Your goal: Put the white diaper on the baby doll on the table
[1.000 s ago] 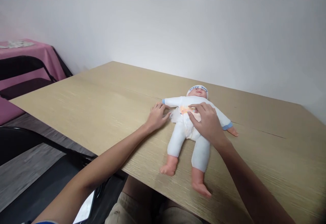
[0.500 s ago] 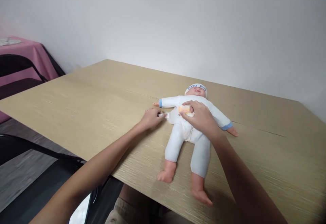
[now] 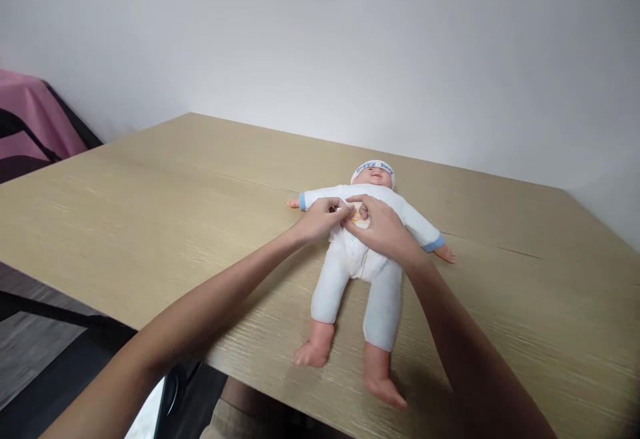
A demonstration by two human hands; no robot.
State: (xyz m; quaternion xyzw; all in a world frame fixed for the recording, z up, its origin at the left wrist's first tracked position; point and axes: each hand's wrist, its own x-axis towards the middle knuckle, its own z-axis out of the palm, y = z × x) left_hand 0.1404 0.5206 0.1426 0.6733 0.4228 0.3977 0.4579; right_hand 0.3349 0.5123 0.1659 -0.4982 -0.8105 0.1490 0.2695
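Note:
A baby doll (image 3: 334,282) in a white suit with blue cuffs and a lettered white headband lies face up on the table, feet towards me. Around its hips is a white diaper (image 3: 364,259) with an orange-yellow print at the front waist. My left hand (image 3: 321,218) pinches the diaper's side tab against the front of the waist; the fingers mostly cover the tab. My right hand (image 3: 384,227) rests on the belly, its curved fingers and thumb pressing on the printed waistband. The fingertips of both hands meet there.
The wood-grain table (image 3: 200,179) reaches back to a white partition (image 3: 280,46). Black chairs (image 3: 65,366) stand along its left edge. Farther left is a pink cloth-covered table (image 3: 35,109).
My left hand has brought the diaper tab from beside the doll rightward onto the front waist, up to my right hand. The right hand stays on the waistband. The view has shifted slightly.

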